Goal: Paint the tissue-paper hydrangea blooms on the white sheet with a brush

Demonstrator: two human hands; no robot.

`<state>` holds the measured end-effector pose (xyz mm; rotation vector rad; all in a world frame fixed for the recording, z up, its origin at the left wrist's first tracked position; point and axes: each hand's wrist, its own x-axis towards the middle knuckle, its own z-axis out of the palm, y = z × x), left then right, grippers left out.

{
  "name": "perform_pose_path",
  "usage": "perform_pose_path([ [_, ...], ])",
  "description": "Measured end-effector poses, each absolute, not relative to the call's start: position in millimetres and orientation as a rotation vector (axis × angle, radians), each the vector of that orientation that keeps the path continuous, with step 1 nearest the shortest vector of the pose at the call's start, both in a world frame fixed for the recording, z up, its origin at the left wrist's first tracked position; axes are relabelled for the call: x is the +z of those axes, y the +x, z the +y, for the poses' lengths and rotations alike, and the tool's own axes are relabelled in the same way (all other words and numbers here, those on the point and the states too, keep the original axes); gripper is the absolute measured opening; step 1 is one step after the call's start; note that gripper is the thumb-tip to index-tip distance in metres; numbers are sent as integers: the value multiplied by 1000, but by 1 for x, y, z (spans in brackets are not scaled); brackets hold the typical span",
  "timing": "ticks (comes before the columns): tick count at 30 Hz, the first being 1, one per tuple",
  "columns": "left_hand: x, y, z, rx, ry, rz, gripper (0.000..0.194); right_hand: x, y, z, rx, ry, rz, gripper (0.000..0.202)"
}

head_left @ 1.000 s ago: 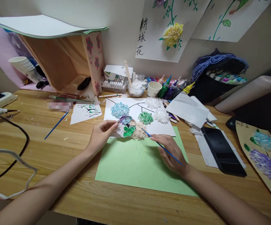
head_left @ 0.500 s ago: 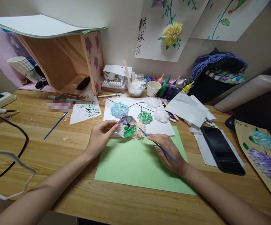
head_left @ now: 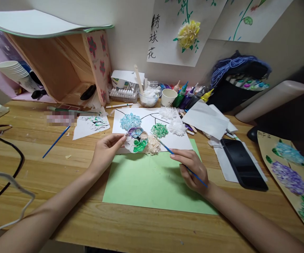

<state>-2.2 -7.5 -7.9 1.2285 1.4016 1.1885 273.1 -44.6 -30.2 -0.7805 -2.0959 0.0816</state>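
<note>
My left hand [head_left: 109, 149] grips the edge of a small round paint palette [head_left: 131, 144] holding purple, green and beige paint. In my right hand [head_left: 192, 168] is a thin blue paintbrush [head_left: 179, 157], its tip over the beige paper flower [head_left: 153, 144]. I cannot tell whether the tip touches it. That flower is partly behind the palette, at the lower edge of a white sheet [head_left: 178, 142] with black drawn branches. Also on the sheet are a blue flower [head_left: 130, 121], a green flower [head_left: 159, 130] and white flowers [head_left: 177, 127]. Beneath lies a green sheet [head_left: 152, 189].
A black phone [head_left: 243, 163] rests at the right on white paper. Behind the sheet stand a paper cup [head_left: 168, 97], a bowl of white scraps [head_left: 149, 97] and paint bottles [head_left: 179, 98]. Another blue brush [head_left: 56, 141] and a paint-smeared paper [head_left: 92, 125] lie left.
The palette has shifted slightly left. The brush has drawn back from the palette, and my right hand has moved a little right. The whole view has shifted slightly.
</note>
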Motion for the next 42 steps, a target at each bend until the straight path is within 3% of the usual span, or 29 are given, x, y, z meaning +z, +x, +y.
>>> perform_pose_path([
  [8, -12, -11, -3, 1202, 1121, 1460, 36, -32, 279, -41, 221, -870, -1829, 19],
  [42, -9, 1, -12, 1155, 1099, 1353, 32, -31, 275, -41, 119, -828, -2068, 28],
])
